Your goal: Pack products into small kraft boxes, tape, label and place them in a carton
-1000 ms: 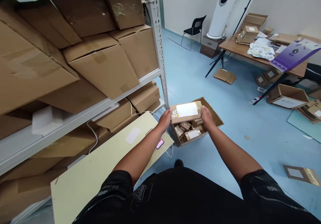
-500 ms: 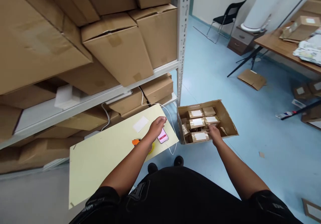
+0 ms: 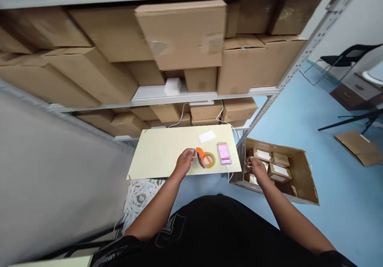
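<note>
My left hand (image 3: 184,161) hovers over the front of a pale yellow board (image 3: 161,151), its fingers loosely curled and slightly apart, with nothing visible in them. Just right of its fingertips lies an orange tape dispenser (image 3: 201,152) with a yellow-edged roll. My right hand (image 3: 257,169) is over the left part of an open cardboard box (image 3: 305,179) on the floor. Its fingers are bent and a little apart, and I see nothing held. Small brown cartons (image 3: 280,172) with white labels sit inside that box, some hidden by my hand.
A pink-screened phone (image 3: 224,154) with a white cable and a white paper slip (image 3: 207,136) lie on the board. Behind, a metal shelf (image 3: 206,97) holds many cardboard boxes. A flattened carton (image 3: 356,147) and a black chair (image 3: 344,57) are at right; crumpled paper (image 3: 140,197) lies at lower left.
My view has turned left, so the board and box appear farther right. My left hand has moved from beside the phone to left of the tape dispenser. My right hand stays at the box.
</note>
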### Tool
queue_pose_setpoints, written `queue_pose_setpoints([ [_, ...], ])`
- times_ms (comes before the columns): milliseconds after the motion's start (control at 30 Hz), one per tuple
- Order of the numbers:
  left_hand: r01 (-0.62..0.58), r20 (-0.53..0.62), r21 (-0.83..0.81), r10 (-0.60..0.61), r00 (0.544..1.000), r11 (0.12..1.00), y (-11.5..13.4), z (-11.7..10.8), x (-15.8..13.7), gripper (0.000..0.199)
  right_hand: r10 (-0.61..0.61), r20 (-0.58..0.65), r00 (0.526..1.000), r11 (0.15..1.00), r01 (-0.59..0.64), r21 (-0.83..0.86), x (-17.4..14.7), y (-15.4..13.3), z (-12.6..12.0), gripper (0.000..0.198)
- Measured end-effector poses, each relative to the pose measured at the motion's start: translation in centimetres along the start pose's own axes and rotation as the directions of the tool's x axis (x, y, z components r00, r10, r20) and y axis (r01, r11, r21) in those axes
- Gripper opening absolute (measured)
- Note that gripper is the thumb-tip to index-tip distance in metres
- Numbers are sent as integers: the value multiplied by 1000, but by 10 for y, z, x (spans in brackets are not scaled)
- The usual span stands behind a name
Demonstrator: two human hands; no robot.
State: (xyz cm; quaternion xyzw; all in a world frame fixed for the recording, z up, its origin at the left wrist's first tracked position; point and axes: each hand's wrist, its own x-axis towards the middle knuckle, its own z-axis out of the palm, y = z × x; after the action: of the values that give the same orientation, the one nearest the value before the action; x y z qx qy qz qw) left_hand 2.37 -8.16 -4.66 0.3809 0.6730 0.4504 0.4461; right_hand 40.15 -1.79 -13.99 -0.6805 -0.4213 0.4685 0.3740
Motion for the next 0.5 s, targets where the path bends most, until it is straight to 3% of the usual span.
queue_pose_setpoints([
  [133,8,-75,-62,-13,997,998,-30,-63,-39,45,-30,81,996,999,26,47,-41,-36,59,48],
  [267,11,-197,-136,-37,980,991,-69,-132,-86,50,-82,199,976,996,75,42,-93,-49,121,47],
  [400,4,-314,-147,-51,948,989,-103,-202,-148,52,-132,342,930,989,148,-23,-142,-55,183,45],
  [500,29,-429,-165,-98,898,986,-121,-249,-195,51,-160,440,884,980,194,-33,-173,-62,232,45],
])
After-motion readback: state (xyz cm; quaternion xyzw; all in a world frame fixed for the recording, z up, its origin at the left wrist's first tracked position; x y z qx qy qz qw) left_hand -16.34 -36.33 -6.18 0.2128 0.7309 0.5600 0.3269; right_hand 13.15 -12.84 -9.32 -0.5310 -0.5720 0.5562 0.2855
